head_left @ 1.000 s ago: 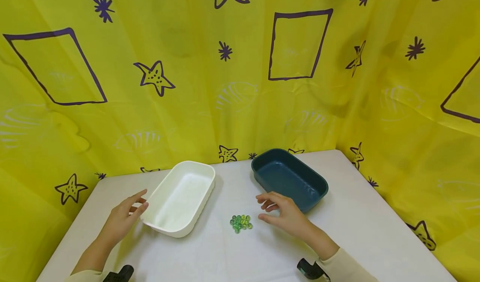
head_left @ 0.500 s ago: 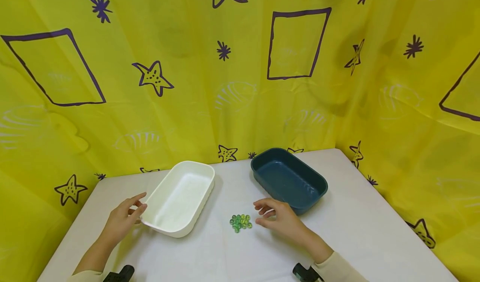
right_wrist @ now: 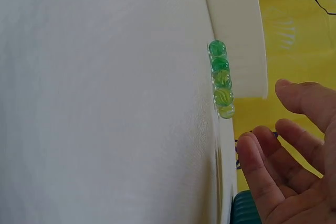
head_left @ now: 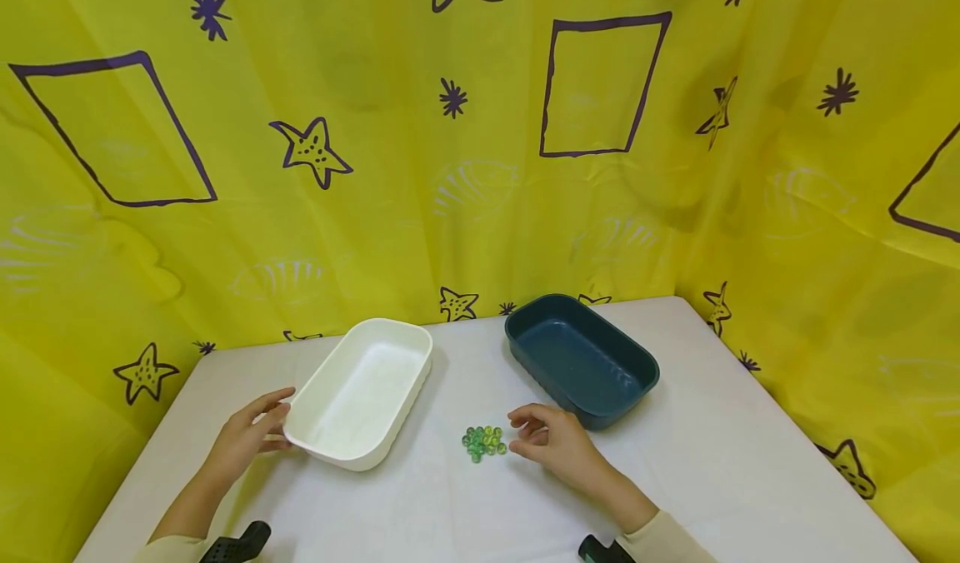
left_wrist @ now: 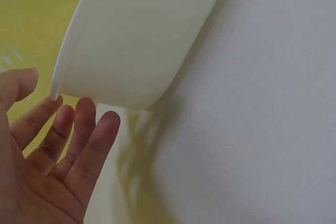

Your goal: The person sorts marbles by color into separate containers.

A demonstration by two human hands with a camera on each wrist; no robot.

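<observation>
A small cluster of green and yellow-green glass marbles [head_left: 484, 442] lies on the white cloth in the middle of the table. Just right of them hovers my right hand [head_left: 558, 445], fingers loosely bent and nothing between them; the right wrist view shows the marbles [right_wrist: 223, 96] a little beyond the fingertips. At the left, my left hand [head_left: 246, 436] is beside the near left corner of a white rectangular basin [head_left: 360, 396]. In the left wrist view its relaxed fingertips [left_wrist: 109, 121] come right at the basin's wall [left_wrist: 131, 40], the thumb held apart.
A dark blue rectangular basin [head_left: 581, 363] stands at the back right, behind my right hand. The white-clothed table [head_left: 450, 513] meets a yellow patterned curtain [head_left: 390, 213] at its back and sides. A black wrist camera mount [head_left: 236, 544] sits by the left sleeve.
My right hand has moved slightly down and left, closer to the marbles. The left hand has shifted slightly toward the white basin's corner. The basins and marbles have stayed put.
</observation>
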